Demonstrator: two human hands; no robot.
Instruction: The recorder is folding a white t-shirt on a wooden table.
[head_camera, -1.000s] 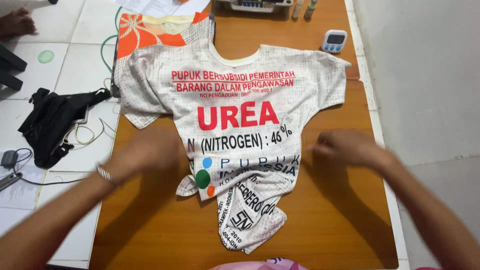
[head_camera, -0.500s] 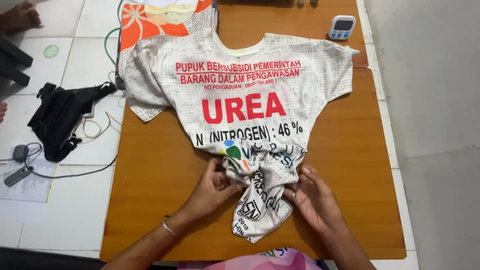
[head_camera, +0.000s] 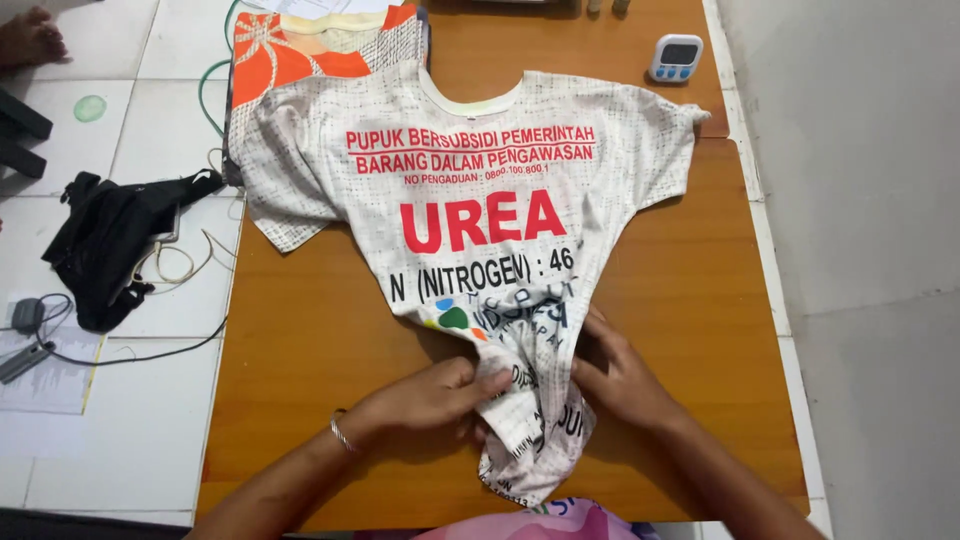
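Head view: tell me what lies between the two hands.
Between the left hand and the right hand lies the bunched lower end of the printed white shirt; both hands touch it, in the head view.

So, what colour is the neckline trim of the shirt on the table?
Pale yellow, on the white grid-patterned shirt; the head view shows it.

Matt woven cloth shirt (head_camera: 470, 190) lies on a smooth, slightly glossy wooden table (head_camera: 680, 290) beside glazed floor tiles (head_camera: 130, 420).
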